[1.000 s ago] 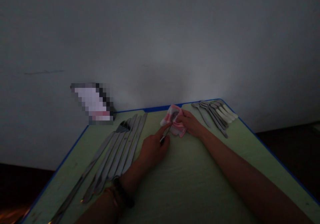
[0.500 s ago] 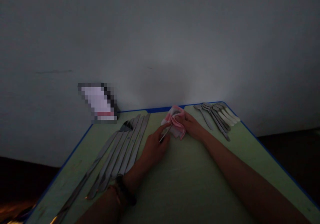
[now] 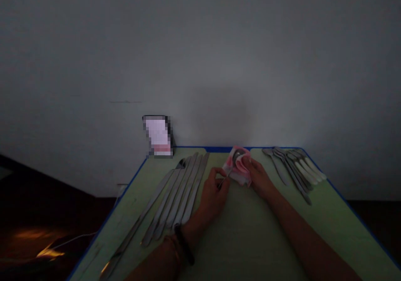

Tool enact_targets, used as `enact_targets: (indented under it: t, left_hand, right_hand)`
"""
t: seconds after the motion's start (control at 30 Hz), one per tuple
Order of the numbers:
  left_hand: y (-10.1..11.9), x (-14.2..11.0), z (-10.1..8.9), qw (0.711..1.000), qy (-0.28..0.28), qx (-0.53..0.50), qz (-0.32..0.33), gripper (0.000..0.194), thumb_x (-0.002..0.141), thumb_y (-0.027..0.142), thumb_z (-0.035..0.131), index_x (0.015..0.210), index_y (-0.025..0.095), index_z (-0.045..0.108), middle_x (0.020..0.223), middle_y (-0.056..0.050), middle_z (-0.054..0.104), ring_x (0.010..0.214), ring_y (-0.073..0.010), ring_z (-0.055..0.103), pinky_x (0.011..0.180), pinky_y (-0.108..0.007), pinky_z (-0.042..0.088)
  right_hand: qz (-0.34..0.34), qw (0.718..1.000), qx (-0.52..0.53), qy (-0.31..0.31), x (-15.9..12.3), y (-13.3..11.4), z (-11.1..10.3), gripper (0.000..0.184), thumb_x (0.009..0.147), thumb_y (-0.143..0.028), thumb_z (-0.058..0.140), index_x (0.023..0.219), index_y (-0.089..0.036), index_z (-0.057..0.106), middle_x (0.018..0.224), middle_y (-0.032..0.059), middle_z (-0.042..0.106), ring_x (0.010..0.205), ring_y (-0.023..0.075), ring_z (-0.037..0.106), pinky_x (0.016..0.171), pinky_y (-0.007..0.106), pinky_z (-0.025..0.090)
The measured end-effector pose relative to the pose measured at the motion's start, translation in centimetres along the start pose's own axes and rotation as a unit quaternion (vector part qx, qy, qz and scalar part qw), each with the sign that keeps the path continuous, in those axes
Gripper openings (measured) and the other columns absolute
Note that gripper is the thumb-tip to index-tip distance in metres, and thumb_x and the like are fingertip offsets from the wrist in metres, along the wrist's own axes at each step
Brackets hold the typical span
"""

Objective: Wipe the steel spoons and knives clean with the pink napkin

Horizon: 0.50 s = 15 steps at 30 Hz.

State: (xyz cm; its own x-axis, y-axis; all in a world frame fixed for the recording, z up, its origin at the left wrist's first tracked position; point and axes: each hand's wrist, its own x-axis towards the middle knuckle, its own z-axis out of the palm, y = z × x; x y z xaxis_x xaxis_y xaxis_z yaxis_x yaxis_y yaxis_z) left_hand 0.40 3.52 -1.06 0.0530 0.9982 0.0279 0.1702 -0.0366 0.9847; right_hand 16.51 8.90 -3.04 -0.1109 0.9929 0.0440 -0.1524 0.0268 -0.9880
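Observation:
My left hand [image 3: 214, 194] is closed on the thin handle of a metal spoon. The spoon's bowl [image 3: 239, 152] lies in a fold of a pink and white cloth [image 3: 242, 177]. Gripping that cloth from the right is my right hand [image 3: 259, 176], its fingers partly hidden by the folds. Both hands are over the middle of the table, close together. To the left of my left hand lie several long metal table knives [image 3: 180, 191] in a slanted row, with a spoon-like head [image 3: 181, 164] at their far end.
Several metal spoons [image 3: 276, 164] and white-handled pieces of cutlery [image 3: 305, 166] lie at the far right of the pale green, blue-edged table [image 3: 250, 239]. A phone-like device [image 3: 159, 135], blurred out, leans on the grey wall [image 3: 219, 55] at the back left. A thin cable [image 3: 75, 240] runs beyond the left edge.
The view has turned left, so everything appears further right and lower. More of the spoon's bowl shows in the cloth. Both hands keep their hold.

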Motion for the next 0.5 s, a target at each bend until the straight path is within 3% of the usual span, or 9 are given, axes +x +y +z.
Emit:
enact_targets:
  t: [0.33, 0.5]
  left_hand:
    - [-0.3, 0.1, 0.2, 0.997, -0.011, -0.069, -0.035, 0.008, 0.083, 0.027, 0.042, 0.089, 0.023, 0.038, 0.053, 0.01, 0.037, 0.045, -0.0088, 0.034, 0.044, -0.019, 0.024]
    - [0.3, -0.1, 0.0, 0.993, -0.013, -0.111, -0.034, 0.011, 0.085, 0.032, 0.042, 0.086, 0.022, 0.037, 0.056, 0.01, 0.036, 0.046, -0.0077, 0.034, 0.046, -0.018, 0.026]
  right_hand:
    - [0.05, 0.986, 0.15, 0.048, 1.2, 0.4, 2.8, 0.028, 0.075, -0.046, 0.064, 0.083, -0.02, 0.066, 0.076, 0.0023, 0.065, 0.064, 0.0166, 0.056, 0.057, 0.028, 0.043]
    - [0.1, 0.945, 0.307, 0.05, 1.8, 0.4, 2.5, 0.014, 0.068, -0.031, 0.068, 0.072, -0.018, 0.063, 0.069, -0.0002, 0.064, 0.063, 0.0143, 0.057, 0.062, 0.027, 0.047]
